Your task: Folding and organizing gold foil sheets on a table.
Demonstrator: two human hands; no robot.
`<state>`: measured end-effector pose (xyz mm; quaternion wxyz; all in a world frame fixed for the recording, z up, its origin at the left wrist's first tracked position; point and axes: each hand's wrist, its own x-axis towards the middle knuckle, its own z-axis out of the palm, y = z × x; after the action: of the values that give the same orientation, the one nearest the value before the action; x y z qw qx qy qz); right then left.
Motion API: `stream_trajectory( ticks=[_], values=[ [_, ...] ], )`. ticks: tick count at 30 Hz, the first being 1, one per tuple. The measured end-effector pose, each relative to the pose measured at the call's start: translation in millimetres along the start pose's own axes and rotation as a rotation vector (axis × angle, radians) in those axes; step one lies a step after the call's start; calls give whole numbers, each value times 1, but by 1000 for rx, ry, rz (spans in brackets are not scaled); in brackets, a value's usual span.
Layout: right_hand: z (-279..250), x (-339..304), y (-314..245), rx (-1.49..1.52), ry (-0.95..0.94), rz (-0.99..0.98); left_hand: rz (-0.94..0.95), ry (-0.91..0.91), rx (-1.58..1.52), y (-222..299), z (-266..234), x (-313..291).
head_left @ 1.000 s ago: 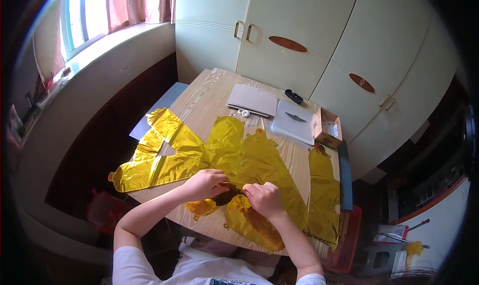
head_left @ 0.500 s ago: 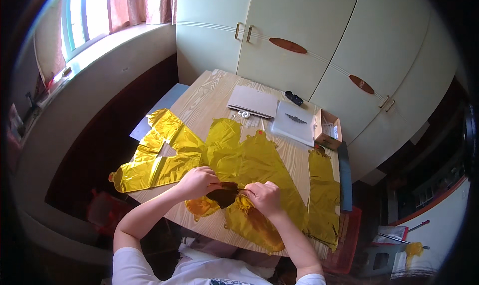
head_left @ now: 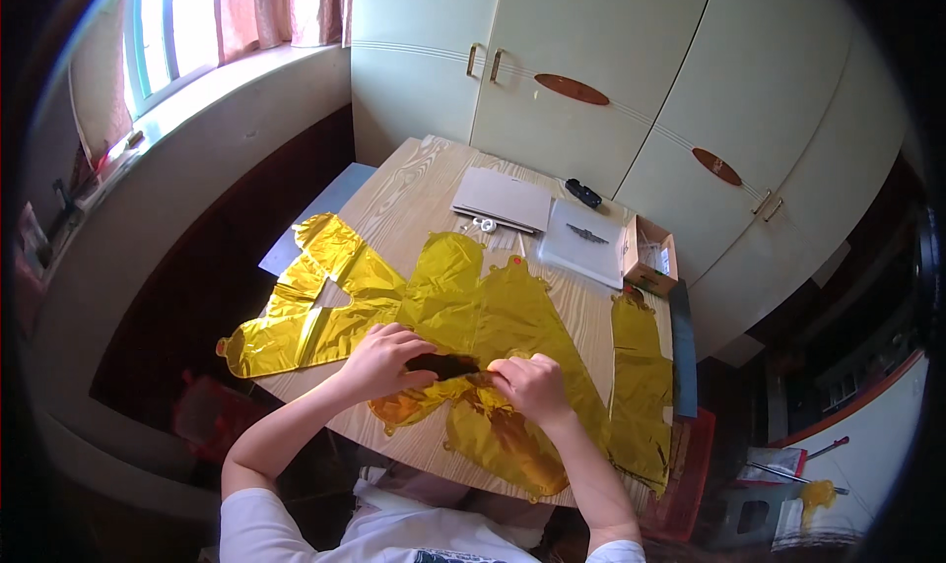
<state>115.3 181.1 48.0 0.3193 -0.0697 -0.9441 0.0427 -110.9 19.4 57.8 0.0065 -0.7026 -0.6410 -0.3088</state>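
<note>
Wood-grain table [head_left: 399, 184], quantity one. One crumpled gold foil piece [head_left: 406, 406] sits over the table's near edge. Two hands, angled inward: left hand [head_left: 388, 360], thumb below fingers, grasps its left side; right hand [head_left: 532, 387], fingers curled, pinches its right. One wooden box [head_left: 650, 273] occupies the table's far-right corner.

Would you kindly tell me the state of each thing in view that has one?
Held foil: crumpled, slack.
Left hand: at that foil, grip unclear.
Right hand: closed on that foil.
Left foil: spread out, creased.
Right foil: spread out, creased.
Cards: stacked.
Box: open, things inside.
Cabinet doors: shut.
Curtains: drawn aside.
</note>
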Motion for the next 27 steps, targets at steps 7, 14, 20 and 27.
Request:
stream_trajectory(
  ticks=[7,14,20,27],
  values=[
    [-3,5,8,58,47,46,-19,98,-60,-12,-9,-22],
    [-24,17,16,20,113,35,-75,150,-64,-54,-3,7],
    [-79,16,5,-212,250,-72,-30,171,-264,-51,5,29],
    [-132,-83,-41,-573,24,-194,258,27,-331,16,23,3]
  ],
)
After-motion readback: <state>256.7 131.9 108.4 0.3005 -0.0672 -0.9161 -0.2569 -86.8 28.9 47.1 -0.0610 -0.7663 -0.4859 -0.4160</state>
